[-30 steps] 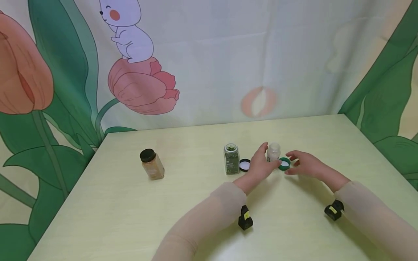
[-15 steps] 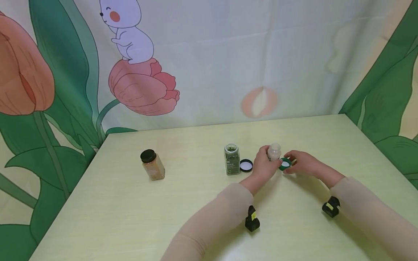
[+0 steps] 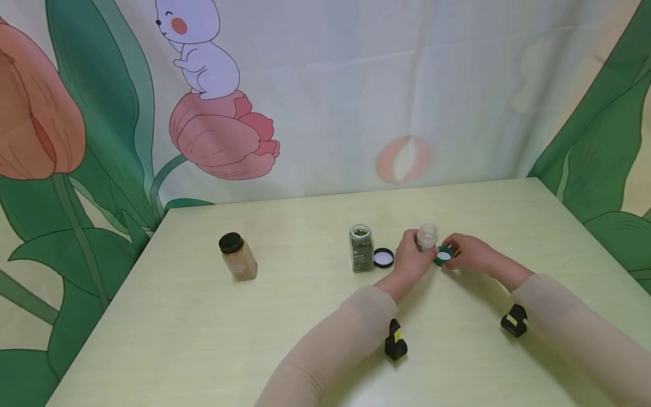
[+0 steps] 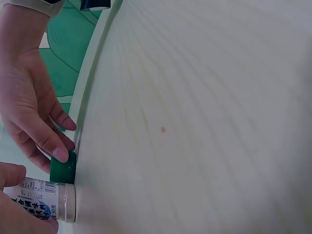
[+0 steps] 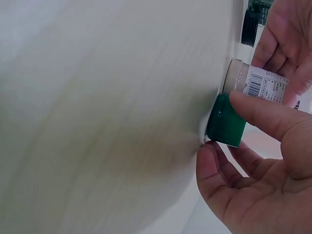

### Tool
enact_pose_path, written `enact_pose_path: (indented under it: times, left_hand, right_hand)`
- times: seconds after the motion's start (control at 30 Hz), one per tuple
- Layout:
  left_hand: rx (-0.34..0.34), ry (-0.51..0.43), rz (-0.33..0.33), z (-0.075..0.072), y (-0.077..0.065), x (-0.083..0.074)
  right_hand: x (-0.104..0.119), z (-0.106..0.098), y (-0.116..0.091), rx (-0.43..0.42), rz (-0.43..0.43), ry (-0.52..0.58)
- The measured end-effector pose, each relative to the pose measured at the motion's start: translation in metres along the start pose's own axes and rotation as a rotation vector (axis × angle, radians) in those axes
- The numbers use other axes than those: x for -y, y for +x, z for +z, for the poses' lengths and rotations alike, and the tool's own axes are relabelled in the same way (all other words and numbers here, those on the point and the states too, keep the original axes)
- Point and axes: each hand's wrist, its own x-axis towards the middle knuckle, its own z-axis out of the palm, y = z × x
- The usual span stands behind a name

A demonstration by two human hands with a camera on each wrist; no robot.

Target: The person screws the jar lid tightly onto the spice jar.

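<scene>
My left hand (image 3: 411, 260) grips a small clear bottle (image 3: 428, 233) with a printed white label; it stands upright and uncapped on the table. Close against its right side lies a green cap (image 3: 444, 256), its white inside facing up. My right hand (image 3: 470, 252) has thumb and fingers around this cap, pinching its sides. The right wrist view shows the thumb on the green cap (image 5: 226, 122), beside the labelled bottle (image 5: 265, 84). In the left wrist view the bottle (image 4: 39, 199) sits between the left thumb and fingers, the cap (image 4: 63, 168) touching or nearly touching it.
Left of my left hand stands an open glass jar (image 3: 362, 250) of green dried herbs, with a black-rimmed lid (image 3: 383, 258) lying inside-up beside it. Farther left is a black-lidded jar (image 3: 239, 259) of tan powder. A printed cloth (image 3: 330, 113) hangs behind the table (image 3: 203, 339).
My left hand has moved slightly right and closed around the clear bottle. My right hand has come left, its fingers closing onto the green cap. The jars stay where they were.
</scene>
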Motion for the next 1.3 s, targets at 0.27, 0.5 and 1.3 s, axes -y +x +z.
enact_pose_path:
  times: [0.27,0.5,1.3]
  left_hand:
    - [0.005,0.038,0.008,0.001,0.001,0.001]
    - [0.01,0.057,0.009,0.003,0.001,0.002]
    - [0.091,0.178,0.072,-0.009,-0.009,0.007]
  right_hand:
    - [0.0,0.001,0.001,-0.014,0.006,-0.008]
    - [-0.002,-0.001,0.001,-0.017,-0.004,0.005]
    - [0.001,-0.004,-0.006,0.0,-0.014,0.058]
